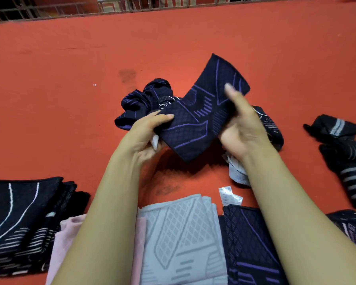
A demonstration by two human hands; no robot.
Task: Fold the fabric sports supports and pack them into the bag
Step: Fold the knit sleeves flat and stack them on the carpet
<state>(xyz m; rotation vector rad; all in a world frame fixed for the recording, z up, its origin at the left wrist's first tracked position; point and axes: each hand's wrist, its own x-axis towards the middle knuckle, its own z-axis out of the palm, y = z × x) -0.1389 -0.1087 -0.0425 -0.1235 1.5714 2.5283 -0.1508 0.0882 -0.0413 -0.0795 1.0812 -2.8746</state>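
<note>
Support (193, 118) pinched between both hands' curled fingers: left (150, 132), right (240, 128), above table (70, 79).

You're at a garment packing workshop: stacks of folded supports (23, 219) near your hands (150, 136), red table (70, 68).

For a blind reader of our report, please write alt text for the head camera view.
Both hands, left hand and right hand, hold a navy support with purple lines above a red surface. Folded supports lie near the person: black stack, pink one, grey one.
</note>
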